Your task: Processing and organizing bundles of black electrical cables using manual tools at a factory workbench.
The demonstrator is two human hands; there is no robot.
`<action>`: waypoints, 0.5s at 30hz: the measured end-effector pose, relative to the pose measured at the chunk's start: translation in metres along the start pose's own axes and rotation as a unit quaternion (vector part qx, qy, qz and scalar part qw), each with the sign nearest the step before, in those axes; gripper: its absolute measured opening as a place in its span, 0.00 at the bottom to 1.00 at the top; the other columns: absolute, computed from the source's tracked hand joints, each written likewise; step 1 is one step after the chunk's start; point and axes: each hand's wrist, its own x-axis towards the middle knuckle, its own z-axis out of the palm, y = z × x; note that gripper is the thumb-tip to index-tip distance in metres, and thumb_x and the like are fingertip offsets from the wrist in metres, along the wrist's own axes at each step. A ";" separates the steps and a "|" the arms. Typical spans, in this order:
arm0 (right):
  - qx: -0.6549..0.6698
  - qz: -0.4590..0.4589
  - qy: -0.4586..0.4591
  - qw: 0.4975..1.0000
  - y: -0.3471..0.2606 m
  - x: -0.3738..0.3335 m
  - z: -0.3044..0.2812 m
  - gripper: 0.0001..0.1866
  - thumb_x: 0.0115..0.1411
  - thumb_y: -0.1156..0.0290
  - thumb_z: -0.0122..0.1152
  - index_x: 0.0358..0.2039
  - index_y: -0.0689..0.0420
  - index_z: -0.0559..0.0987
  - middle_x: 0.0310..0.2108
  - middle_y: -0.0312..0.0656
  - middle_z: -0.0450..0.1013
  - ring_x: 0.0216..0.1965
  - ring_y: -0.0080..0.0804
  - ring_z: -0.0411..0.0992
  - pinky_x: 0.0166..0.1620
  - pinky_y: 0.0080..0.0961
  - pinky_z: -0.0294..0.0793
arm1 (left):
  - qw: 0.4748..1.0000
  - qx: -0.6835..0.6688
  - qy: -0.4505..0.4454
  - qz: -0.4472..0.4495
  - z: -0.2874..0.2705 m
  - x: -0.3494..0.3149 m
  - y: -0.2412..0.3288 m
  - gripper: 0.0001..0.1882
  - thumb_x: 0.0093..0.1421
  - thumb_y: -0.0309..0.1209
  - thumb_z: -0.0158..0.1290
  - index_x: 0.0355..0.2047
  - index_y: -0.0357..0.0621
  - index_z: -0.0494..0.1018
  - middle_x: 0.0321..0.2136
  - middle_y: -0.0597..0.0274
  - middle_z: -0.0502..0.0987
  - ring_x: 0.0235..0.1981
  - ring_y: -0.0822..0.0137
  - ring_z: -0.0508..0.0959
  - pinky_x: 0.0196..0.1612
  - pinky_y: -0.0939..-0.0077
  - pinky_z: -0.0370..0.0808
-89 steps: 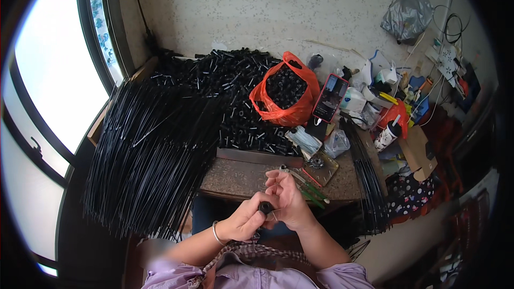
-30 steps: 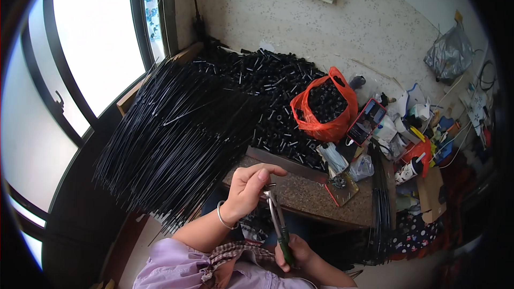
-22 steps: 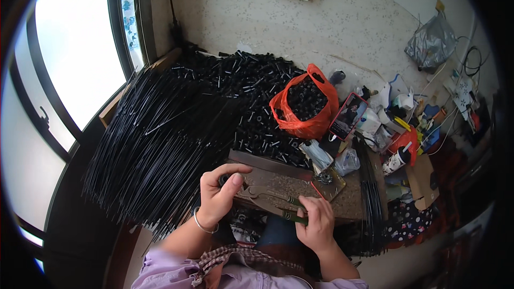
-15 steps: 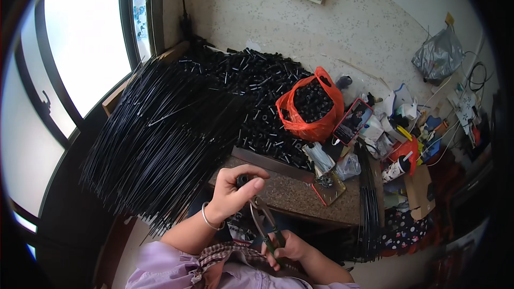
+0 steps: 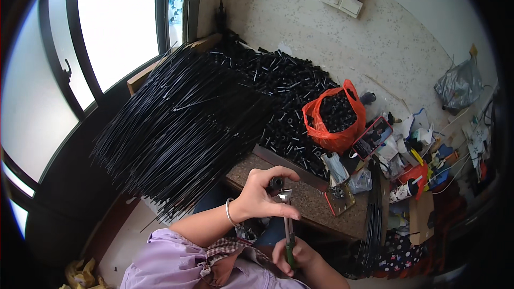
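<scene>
Speckled stone makes the worktop [image 5: 316, 203], which stands below a pale wall with a window on the left side. Above its front edge the left hand [image 5: 262, 198] is curled, with thumb and fingers closed on a small black piece [image 5: 276, 183] that it holds against the metal head of the pliers [image 5: 288, 219]. The right hand [image 5: 294, 254] is lower, close to the person's body, and it is wrapped around the green handles of the pliers, so the tool stands almost upright between both hands. If the jaws of the pliers bite the black piece or only touch it, I cannot tell, because the fingers cover this place. On the left wrist sits a thin bracelet [image 5: 229, 213].

Just right of the hands, a small square metal plate [image 5: 338, 197] lies on the worktop. Behind it is an orange plastic bag [image 5: 334, 123], open and full of small black parts. More loose black parts [image 5: 278, 96] are heaped along the wall. A very big bundle of long thin black rods [image 5: 176, 128] lies to the left and hangs over the edge of the worktop. At the far right, many small packets and bottles [image 5: 412, 166] stand crowded together.
</scene>
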 end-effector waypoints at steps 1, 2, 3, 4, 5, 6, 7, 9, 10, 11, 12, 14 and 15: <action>-0.104 0.015 0.083 0.991 -0.013 0.009 0.012 0.25 0.48 0.60 0.65 0.38 0.67 0.69 0.15 0.42 0.68 0.13 0.27 0.67 0.19 0.19 0.68 | 0.999 0.033 -0.003 -0.010 -0.004 -0.003 0.000 0.32 0.32 0.46 0.70 0.34 0.38 0.73 0.16 0.70 0.69 0.15 0.82 0.64 0.19 0.87 0.60; -0.207 0.030 0.167 0.964 -0.028 0.016 0.027 0.27 0.45 0.65 0.68 0.41 0.66 0.67 0.17 0.41 0.69 0.15 0.26 0.68 0.21 0.18 0.68 | 0.999 0.033 -0.001 -0.013 -0.008 -0.004 -0.002 0.32 0.32 0.46 0.70 0.34 0.38 0.73 0.16 0.70 0.69 0.15 0.82 0.64 0.19 0.87 0.60; -0.414 -0.061 0.260 0.870 -0.032 0.017 0.031 0.29 0.44 0.67 0.67 0.44 0.64 0.65 0.19 0.42 0.69 0.18 0.27 0.69 0.22 0.19 0.68 | 1.000 0.017 0.013 -0.015 -0.009 -0.004 -0.006 0.33 0.32 0.47 0.70 0.34 0.37 0.73 0.15 0.72 0.67 0.15 0.82 0.63 0.19 0.87 0.58; -0.594 -0.146 0.334 0.717 -0.035 0.015 0.032 0.31 0.44 0.70 0.66 0.46 0.63 0.62 0.22 0.42 0.70 0.21 0.28 0.71 0.24 0.20 0.68 | 1.000 0.001 0.027 -0.017 -0.009 -0.004 -0.007 0.35 0.32 0.49 0.69 0.34 0.35 0.73 0.13 0.73 0.65 0.15 0.82 0.62 0.18 0.87 0.56; -0.699 -0.268 0.366 0.554 -0.037 0.015 0.020 0.32 0.43 0.70 0.64 0.47 0.61 0.60 0.26 0.46 0.70 0.24 0.37 0.71 0.25 0.26 0.69 | 1.000 0.007 0.014 -0.025 -0.012 -0.003 -0.004 0.33 0.33 0.46 0.70 0.34 0.35 0.73 0.13 0.72 0.67 0.15 0.82 0.64 0.19 0.87 0.57; -0.788 -0.300 0.399 0.360 -0.042 0.011 0.021 0.28 0.44 0.74 0.61 0.46 0.61 0.61 0.29 0.47 0.70 0.26 0.44 0.71 0.27 0.31 0.70 | 1.000 0.005 0.013 -0.027 -0.012 -0.003 -0.005 0.33 0.33 0.46 0.70 0.34 0.35 0.73 0.13 0.72 0.67 0.15 0.82 0.64 0.19 0.87 0.57; -0.807 -0.300 0.402 0.312 -0.049 0.008 0.027 0.25 0.46 0.75 0.60 0.45 0.62 0.63 0.29 0.47 0.70 0.26 0.45 0.70 0.28 0.31 0.70 | 0.998 -0.047 0.014 -0.046 -0.013 -0.003 -0.005 0.32 0.33 0.45 0.70 0.34 0.35 0.73 0.13 0.72 0.67 0.16 0.82 0.64 0.20 0.87 0.57; -0.782 -0.254 0.392 0.414 -0.041 0.007 0.031 0.19 0.51 0.76 0.57 0.44 0.63 0.65 0.28 0.45 0.70 0.26 0.41 0.70 0.32 0.27 0.70 | 0.988 -0.136 0.023 -0.063 -0.012 -0.001 -0.003 0.28 0.34 0.41 0.70 0.32 0.36 0.74 0.14 0.73 0.66 0.16 0.82 0.62 0.20 0.87 0.57; -0.721 -0.200 0.374 0.548 -0.023 0.005 0.033 0.16 0.54 0.75 0.54 0.43 0.65 0.66 0.28 0.43 0.69 0.27 0.36 0.70 0.34 0.24 0.69 | 0.988 -0.141 0.022 -0.061 -0.009 0.001 -0.003 0.28 0.34 0.41 0.70 0.32 0.36 0.74 0.14 0.73 0.66 0.16 0.82 0.62 0.20 0.87 0.57; -0.453 -0.066 0.349 0.818 -0.014 0.006 0.044 0.13 0.58 0.74 0.51 0.43 0.66 0.67 0.26 0.38 0.69 0.25 0.26 0.69 0.33 0.19 0.68 | 0.994 -0.103 0.007 -0.047 -0.007 0.003 -0.003 0.26 0.34 0.40 0.70 0.31 0.36 0.74 0.14 0.73 0.66 0.16 0.82 0.62 0.20 0.87 0.57; -0.359 -0.051 0.289 0.886 -0.008 0.004 0.043 0.14 0.61 0.74 0.48 0.45 0.67 0.66 0.28 0.36 0.68 0.26 0.18 0.67 0.33 0.16 0.67 | 0.997 -0.064 -0.007 -0.032 -0.005 0.004 -0.004 0.25 0.34 0.39 0.70 0.29 0.37 0.74 0.14 0.73 0.66 0.16 0.82 0.61 0.20 0.87 0.56; -0.352 -0.030 0.282 0.892 -0.016 0.001 0.040 0.18 0.61 0.74 0.45 0.51 0.67 0.63 0.33 0.41 0.70 0.29 0.23 0.70 0.36 0.18 0.68 | 0.996 -0.069 0.015 -0.052 -0.001 0.002 0.003 0.22 0.36 0.37 0.69 0.28 0.38 0.75 0.14 0.73 0.66 0.16 0.83 0.61 0.19 0.88 0.56; -0.315 -0.043 0.252 0.914 -0.022 -0.001 0.038 0.21 0.62 0.73 0.45 0.54 0.67 0.59 0.35 0.44 0.70 0.31 0.26 0.71 0.37 0.20 0.69 | 0.996 -0.053 0.008 -0.066 0.000 0.001 0.003 0.21 0.36 0.36 0.68 0.28 0.38 0.75 0.14 0.73 0.66 0.16 0.83 0.61 0.19 0.88 0.56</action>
